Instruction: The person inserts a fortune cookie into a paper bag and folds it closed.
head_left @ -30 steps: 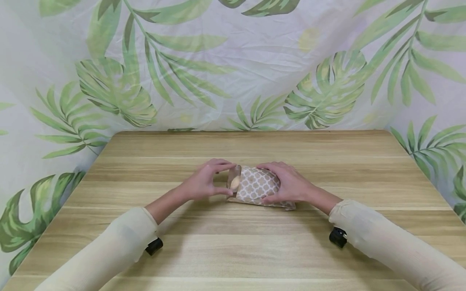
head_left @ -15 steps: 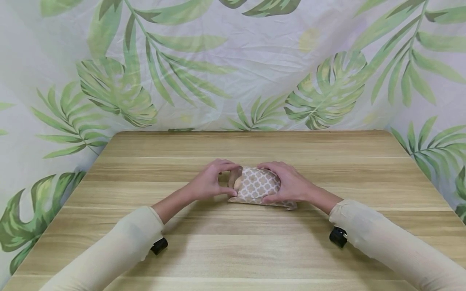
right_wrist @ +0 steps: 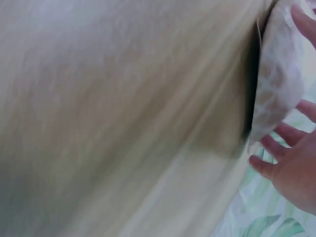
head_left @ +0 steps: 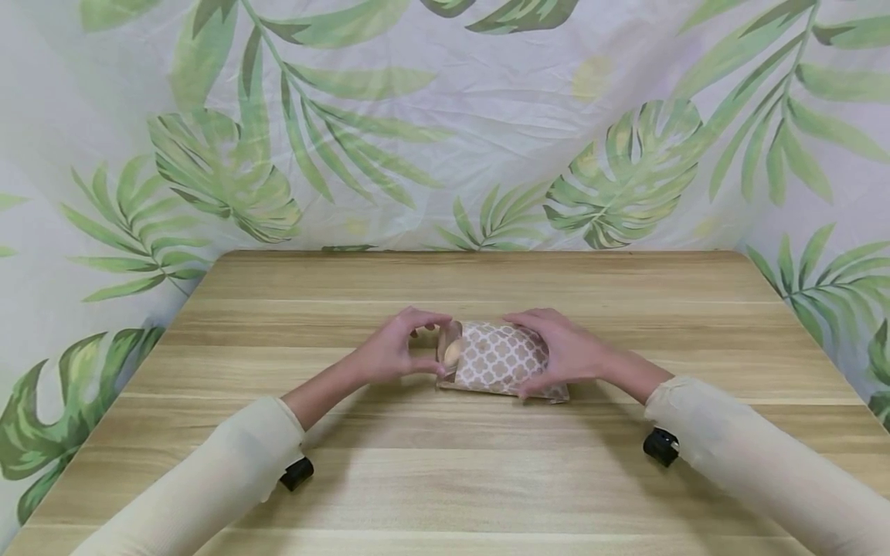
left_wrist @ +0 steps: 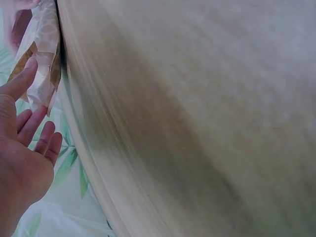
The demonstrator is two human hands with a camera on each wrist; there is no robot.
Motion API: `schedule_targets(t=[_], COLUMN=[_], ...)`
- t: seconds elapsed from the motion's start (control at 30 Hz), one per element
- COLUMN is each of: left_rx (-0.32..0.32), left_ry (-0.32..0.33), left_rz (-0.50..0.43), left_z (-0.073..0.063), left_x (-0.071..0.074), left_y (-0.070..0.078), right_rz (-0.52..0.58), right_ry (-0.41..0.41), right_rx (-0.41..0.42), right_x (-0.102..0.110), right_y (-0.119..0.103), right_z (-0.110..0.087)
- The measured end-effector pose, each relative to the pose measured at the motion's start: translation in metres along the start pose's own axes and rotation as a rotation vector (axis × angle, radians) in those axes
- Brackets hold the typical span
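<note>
A paper bag (head_left: pixel 502 357) with a white-and-tan quatrefoil pattern lies on the wooden table between the hands. Its left end gapes, and a rounded pale-tan item (head_left: pixel 453 354) shows there; its kind cannot be told. My left hand (head_left: pixel 389 347) holds that end, thumb on the near edge and forefinger on the far edge. In the left wrist view, its remaining fingers (left_wrist: pixel 48 140) hang loosely off the bag. My right hand (head_left: pixel 566 351) spans the bag's right end, thumb on the near side and fingers on the far side. The right wrist view shows the bag (right_wrist: pixel 279 74) partly between thumb and fingers.
The wooden table (head_left: pixel 445 479) reaches back to a hanging cloth (head_left: pixel 487 116) printed with green leaves. Black wrist cameras sit under the left sleeve (head_left: pixel 297 473) and the right sleeve (head_left: pixel 660 446).
My left hand slid right over the bag's end, then back left, uncovering the tan item again. My right hand has moved slightly right along the bag, which has shifted a little to the right.
</note>
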State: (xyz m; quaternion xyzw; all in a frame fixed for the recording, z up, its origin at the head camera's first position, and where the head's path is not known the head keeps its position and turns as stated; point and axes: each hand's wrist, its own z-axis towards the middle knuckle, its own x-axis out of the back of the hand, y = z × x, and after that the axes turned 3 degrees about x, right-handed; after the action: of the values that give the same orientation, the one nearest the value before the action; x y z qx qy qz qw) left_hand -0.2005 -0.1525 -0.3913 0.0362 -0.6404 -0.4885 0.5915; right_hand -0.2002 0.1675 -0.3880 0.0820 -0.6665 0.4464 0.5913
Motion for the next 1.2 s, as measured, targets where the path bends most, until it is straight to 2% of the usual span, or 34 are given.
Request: schedule_targets(t=[0.2,0.33,0.77,1.2], left_rx=[-0.036,-0.054,-0.038,0.029], left_ry=[-0.023,-0.035,0.052,0.040], left_rz=[-0.005,0.012,0.003,-0.026], left_z=[0.001,-0.001,-0.001,0.005], left_x=[0.000,0.000,-0.006,-0.011], left_y=[-0.002,-0.002,0.002,0.003], right_rz=[-0.168,-0.210,-0.133,-0.106], right_ry=[-0.097,-0.110,-0.013,0.015], right_rx=[-0.067,-0.093,-0.057,-0.048], right_x=[0.008,0.009,0.004,0.001], right_y=[0.003,0.002,0.008,0.012], right_z=[-0.011,-0.015,-0.020,-0.020])
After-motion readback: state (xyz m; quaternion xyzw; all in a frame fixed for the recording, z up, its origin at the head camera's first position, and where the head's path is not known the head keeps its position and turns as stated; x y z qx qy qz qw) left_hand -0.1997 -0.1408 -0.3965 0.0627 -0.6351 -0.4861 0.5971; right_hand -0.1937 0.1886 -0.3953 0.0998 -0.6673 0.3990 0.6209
